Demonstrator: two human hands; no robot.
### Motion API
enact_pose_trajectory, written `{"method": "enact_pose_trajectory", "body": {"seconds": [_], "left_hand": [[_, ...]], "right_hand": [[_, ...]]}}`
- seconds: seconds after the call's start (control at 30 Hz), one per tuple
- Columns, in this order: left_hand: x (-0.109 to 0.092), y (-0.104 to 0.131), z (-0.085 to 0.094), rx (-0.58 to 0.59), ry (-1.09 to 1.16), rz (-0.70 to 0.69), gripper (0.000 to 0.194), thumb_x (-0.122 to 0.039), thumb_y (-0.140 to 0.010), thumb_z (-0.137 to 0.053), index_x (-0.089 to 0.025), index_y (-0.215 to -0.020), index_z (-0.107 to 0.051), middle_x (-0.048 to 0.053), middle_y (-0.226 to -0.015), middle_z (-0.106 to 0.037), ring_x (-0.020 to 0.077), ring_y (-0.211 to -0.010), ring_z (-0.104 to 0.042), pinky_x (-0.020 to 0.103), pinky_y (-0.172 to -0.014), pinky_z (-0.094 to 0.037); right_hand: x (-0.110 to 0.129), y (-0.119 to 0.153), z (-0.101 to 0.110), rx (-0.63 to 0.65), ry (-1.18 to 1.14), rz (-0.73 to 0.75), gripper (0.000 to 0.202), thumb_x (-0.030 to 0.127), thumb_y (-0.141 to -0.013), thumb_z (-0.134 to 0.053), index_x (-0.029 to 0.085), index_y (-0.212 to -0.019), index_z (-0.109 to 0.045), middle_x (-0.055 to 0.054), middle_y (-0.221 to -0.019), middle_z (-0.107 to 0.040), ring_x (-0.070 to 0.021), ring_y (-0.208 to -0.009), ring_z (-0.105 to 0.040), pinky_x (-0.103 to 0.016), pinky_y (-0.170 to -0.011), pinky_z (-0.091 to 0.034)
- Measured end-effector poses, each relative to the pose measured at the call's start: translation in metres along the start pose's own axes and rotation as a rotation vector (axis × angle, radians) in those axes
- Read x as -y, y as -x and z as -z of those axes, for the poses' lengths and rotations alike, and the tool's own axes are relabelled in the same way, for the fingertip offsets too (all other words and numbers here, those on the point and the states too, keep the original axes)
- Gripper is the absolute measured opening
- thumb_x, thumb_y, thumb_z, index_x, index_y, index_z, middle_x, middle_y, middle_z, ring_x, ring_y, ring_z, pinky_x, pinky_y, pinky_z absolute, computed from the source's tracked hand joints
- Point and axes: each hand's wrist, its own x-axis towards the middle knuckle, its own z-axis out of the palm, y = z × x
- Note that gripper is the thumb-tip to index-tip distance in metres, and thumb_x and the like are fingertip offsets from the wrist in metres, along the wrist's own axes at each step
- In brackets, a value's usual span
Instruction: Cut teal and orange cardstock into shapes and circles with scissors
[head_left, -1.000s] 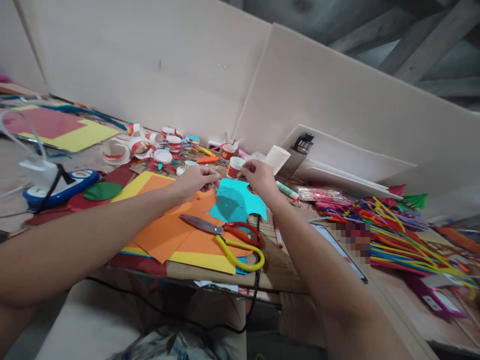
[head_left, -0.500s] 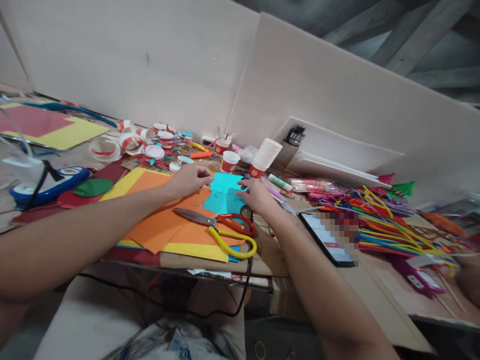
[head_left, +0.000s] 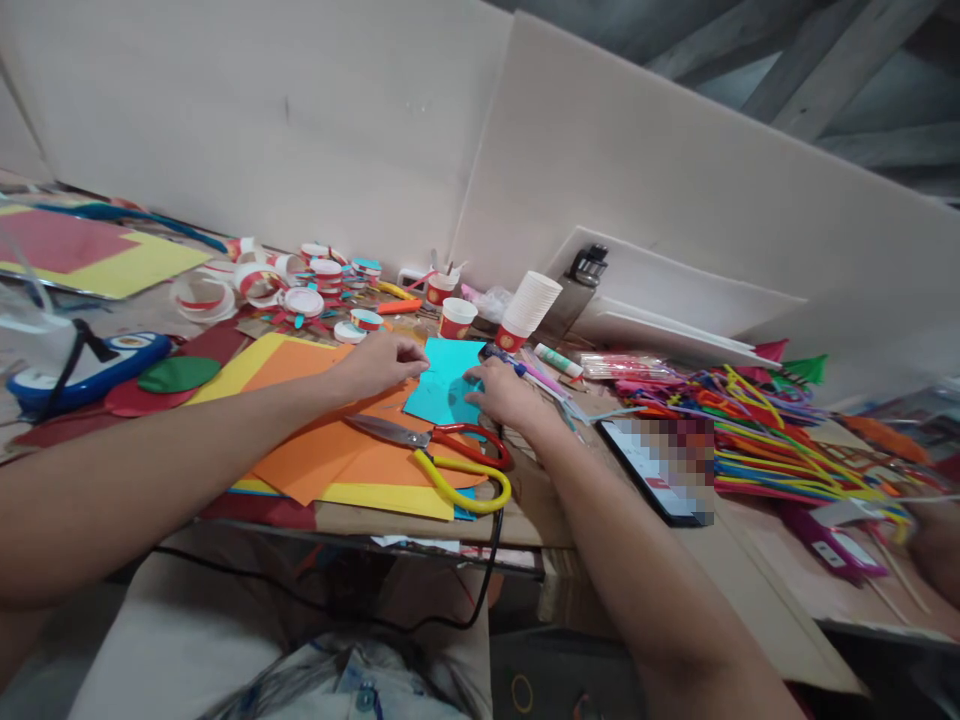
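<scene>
A turquoise sheet of paper (head_left: 448,372) lies between my hands on top of orange paper (head_left: 307,368). At its left edge is my left hand (head_left: 381,364), thumb and fingertips pinched together; whatever they hold, if anything, is too small to make out. My right hand (head_left: 508,390) touches the sheet's right edge with its fingers apart. A dark pen (head_left: 504,357) lies just beyond the right fingers. Nearer to me, scissors (head_left: 431,440) with one red and one yellow handle rest on the orange paper, blades pointing left.
Paper cups (head_left: 457,318) and a tall cup stack (head_left: 525,310) stand behind the sheet. Cut cup pieces (head_left: 304,302) crowd the back left. A phone (head_left: 652,470) and many coloured pipe cleaners (head_left: 772,450) lie to the right. A black cable (head_left: 491,560) hangs over the table edge.
The turquoise sheet looks smoother, with its crease and small marks fainter. My right fingers have shifted slightly left over its edge. My left hand stays pinched at about the same place.
</scene>
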Motion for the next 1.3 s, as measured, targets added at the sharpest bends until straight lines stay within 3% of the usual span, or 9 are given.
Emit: {"method": "enact_pose_trajectory", "body": {"seconds": [0.13, 0.27, 0.37, 0.5, 0.67, 0.77, 0.9, 0.97, 1.3], "left_hand": [[-0.001, 0.001, 0.000, 0.002, 0.018, -0.004, 0.024, -0.038, -0.076, -0.060, -0.016, -0.077, -0.071, 0.003, -0.073, -0.069, 0.0147, -0.066, -0.058, 0.025, -0.061, -0.039], [-0.009, 0.004, 0.001, 0.013, 0.165, 0.048, 0.024, -0.038, -0.075, -0.062, -0.016, -0.080, -0.070, 0.003, -0.072, -0.069, 0.0135, -0.064, -0.058, 0.024, -0.060, -0.042], [-0.017, 0.007, 0.000, 0.032, 0.264, 0.098, 0.026, -0.039, -0.075, -0.063, -0.015, -0.082, -0.069, 0.003, -0.070, -0.067, 0.0116, -0.060, -0.057, 0.022, -0.056, -0.042], [-0.023, 0.009, -0.002, 0.113, 0.349, 0.138, 0.031, -0.044, -0.077, -0.062, -0.015, -0.084, -0.069, 0.003, -0.069, -0.066, 0.0115, -0.060, -0.058, 0.021, -0.053, -0.042], [-0.017, 0.006, -0.003, 0.213, 0.424, 0.194, 0.025, -0.040, -0.075, -0.065, -0.015, -0.073, -0.065, 0.000, -0.051, -0.059, 0.0078, -0.044, -0.048, 0.020, -0.045, -0.036], [-0.011, 0.002, 0.001, 0.168, 0.482, 0.208, 0.024, -0.036, -0.076, -0.065, -0.014, -0.068, -0.062, 0.000, -0.050, -0.059, 0.0064, -0.042, -0.047, 0.018, -0.044, -0.034], [-0.005, -0.001, 0.005, 0.101, 0.545, 0.222, 0.025, -0.036, -0.079, -0.063, -0.013, -0.072, -0.062, 0.004, -0.059, -0.065, 0.0069, -0.045, -0.051, 0.019, -0.042, -0.033], [-0.003, -0.003, 0.004, 0.080, 0.540, 0.227, 0.025, -0.036, -0.079, -0.063, -0.012, -0.072, -0.062, 0.006, -0.065, -0.067, 0.0075, -0.047, -0.053, 0.019, -0.042, -0.034], [0.008, -0.007, 0.002, 0.055, 0.522, 0.203, 0.022, -0.036, -0.075, -0.067, -0.013, -0.074, -0.064, 0.006, -0.070, -0.068, 0.0085, -0.052, -0.055, 0.020, -0.047, -0.040]], "right_hand": [[-0.004, -0.003, -0.001, -0.052, -0.100, 0.008, 0.027, 0.016, -0.069, -0.074, 0.014, -0.096, -0.069, -0.012, -0.103, -0.062, -0.0205, -0.093, -0.056, -0.029, -0.082, -0.041], [-0.008, -0.007, -0.001, -0.109, -0.191, 0.000, 0.006, 0.016, -0.078, -0.062, 0.015, -0.082, -0.066, -0.003, -0.078, -0.064, -0.0121, -0.070, -0.055, -0.022, -0.063, -0.040], [-0.005, -0.009, 0.000, -0.171, -0.312, -0.014, 0.007, 0.020, -0.078, -0.059, 0.015, -0.080, -0.064, 0.001, -0.070, -0.062, -0.0103, -0.062, -0.052, -0.021, -0.056, -0.037], [0.014, -0.006, 0.002, -0.213, -0.659, 0.041, 0.008, 0.024, -0.074, -0.061, 0.015, -0.075, -0.061, 0.002, -0.066, -0.060, -0.0097, -0.060, -0.051, -0.022, -0.056, -0.039], [0.030, -0.004, 0.003, -0.234, -0.774, 0.113, 0.015, 0.029, -0.080, -0.058, 0.015, -0.080, -0.062, 0.001, -0.071, -0.062, -0.0098, -0.063, -0.052, -0.022, -0.059, -0.040], [0.025, -0.007, -0.001, -0.244, -0.636, 0.089, 0.023, 0.033, -0.088, -0.051, 0.014, -0.087, -0.065, -0.002, -0.078, -0.065, -0.0118, -0.069, -0.056, -0.023, -0.064, -0.041], [0.018, -0.012, -0.011, -0.169, -0.198, 0.051, 0.019, 0.026, -0.084, -0.062, 0.012, -0.095, -0.069, -0.010, -0.095, -0.065, -0.0170, -0.087, -0.057, -0.027, -0.079, -0.041], [0.017, -0.014, -0.015, -0.104, -0.083, 0.043, 0.020, 0.025, -0.083, -0.064, 0.012, -0.098, -0.070, -0.012, -0.100, -0.063, -0.0180, -0.090, -0.057, -0.027, -0.082, -0.041], [0.013, -0.019, -0.013, 0.021, -0.063, 0.091, 0.008, 0.017, -0.080, -0.065, 0.014, -0.086, -0.070, -0.010, -0.095, -0.064, -0.0164, -0.089, -0.057, -0.023, -0.077, -0.041]]}}
